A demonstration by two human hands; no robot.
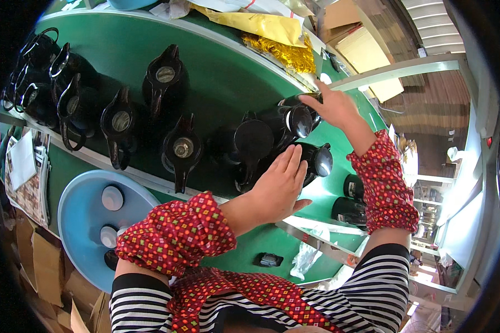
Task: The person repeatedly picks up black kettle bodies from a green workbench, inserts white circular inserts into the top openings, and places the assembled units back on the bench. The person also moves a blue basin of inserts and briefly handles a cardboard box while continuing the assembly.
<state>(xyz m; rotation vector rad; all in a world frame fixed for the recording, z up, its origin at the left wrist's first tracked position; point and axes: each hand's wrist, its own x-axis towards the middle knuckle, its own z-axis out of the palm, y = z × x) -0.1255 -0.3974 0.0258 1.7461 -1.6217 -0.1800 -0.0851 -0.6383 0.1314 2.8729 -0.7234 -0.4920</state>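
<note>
Several glossy black jugs with handles and spouts stand on the green belt, among them a jug with an uncovered mouth (182, 147) and another (116, 121). My left hand (280, 183) lies flat, fingers stretched and thumb apart, over the side of a black jug with a shiny round end (322, 161). Farther off, my right hand (338, 106) reaches to the edge of a group of jugs, its thumb and forefinger spread beside a jug with a shiny round lid (299, 121). Its other fingers are partly hidden.
A blue basin (75, 222) with white round caps stands at the near left. Beyond the belt lie yellow wrapping (255, 25) and gold tinsel (283, 53). Black cylinders (350, 211) stand at the right, near a clear plastic bag (306, 258) and a small black object (269, 259).
</note>
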